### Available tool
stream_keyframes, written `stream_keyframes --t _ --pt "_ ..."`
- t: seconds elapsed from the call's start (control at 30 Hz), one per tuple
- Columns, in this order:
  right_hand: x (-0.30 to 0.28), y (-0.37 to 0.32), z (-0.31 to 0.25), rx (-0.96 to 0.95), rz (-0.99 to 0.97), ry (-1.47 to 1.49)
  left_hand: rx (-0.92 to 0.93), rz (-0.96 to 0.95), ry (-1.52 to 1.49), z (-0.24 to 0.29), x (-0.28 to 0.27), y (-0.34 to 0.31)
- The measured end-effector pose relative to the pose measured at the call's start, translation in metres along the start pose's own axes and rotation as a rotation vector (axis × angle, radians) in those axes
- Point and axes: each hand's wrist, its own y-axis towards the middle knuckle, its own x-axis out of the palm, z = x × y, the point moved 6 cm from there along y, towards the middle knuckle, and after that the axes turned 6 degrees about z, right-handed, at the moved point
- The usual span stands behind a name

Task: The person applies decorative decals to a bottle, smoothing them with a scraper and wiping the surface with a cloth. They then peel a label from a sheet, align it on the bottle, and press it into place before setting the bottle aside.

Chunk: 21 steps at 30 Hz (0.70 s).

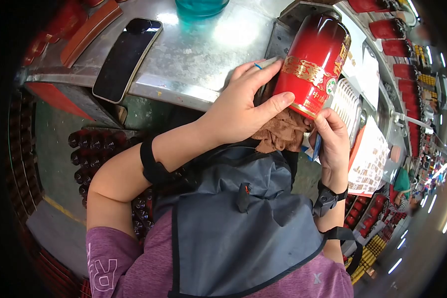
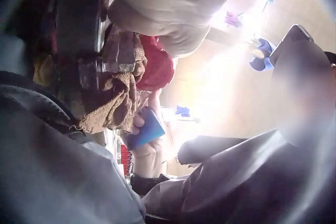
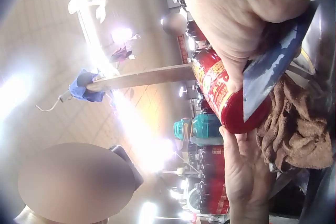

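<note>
A red bottle [image 1: 315,54] with gold print and a dark upper end lies tilted over a crumpled brown cloth [image 1: 282,130]. My left hand [image 1: 243,107] grips its side, thumb along the near face; one finger wears a pale wrap with a blue band. At the bottle's base, my right hand [image 1: 334,136] holds a flat blue-grey blade [image 3: 278,64], a right-hand fingertip resting on the red wall. In the right wrist view the blade's pointed corner overlaps the round red base. From the left wrist view the blade looks bright blue [image 2: 147,129].
A phone [image 1: 126,59] lies on the metal table [image 1: 184,59], near a teal container [image 1: 201,6]. Printed sheets [image 1: 370,159] and a white rack [image 1: 346,107] stand right of the bottle. Crates of dark red bottles [image 1: 97,149] are below on the left.
</note>
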Motion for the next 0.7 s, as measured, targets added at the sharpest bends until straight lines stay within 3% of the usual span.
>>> stream_keyframes --t 0.37,0.43,0.47,0.53,0.6,0.67,0.7 --pt "0.0 0.0 -0.001 -0.003 0.004 -0.003 -0.067 -0.008 -0.097 0.004 -0.004 -0.001" --pt "0.001 0.0 -0.002 -0.018 -0.017 0.003 0.061 0.017 0.281 0.026 -0.017 -0.002" --pt "0.001 0.0 -0.002 -0.019 -0.014 0.004 0.063 0.015 0.281 0.03 -0.018 -0.003" --pt "0.003 -0.001 -0.003 -0.017 -0.021 0.022 0.724 -0.034 0.489 0.07 -0.007 -0.019" --pt "0.0 0.002 0.006 -0.047 0.002 0.032 0.968 -0.1 0.636 0.074 0.014 -0.039" --pt "-0.002 0.004 0.006 -0.081 0.016 0.042 1.108 -0.086 0.917 0.067 0.031 -0.046" --pt "-0.002 0.003 0.005 -0.061 0.005 0.015 1.108 -0.084 0.921 0.067 0.031 -0.047"
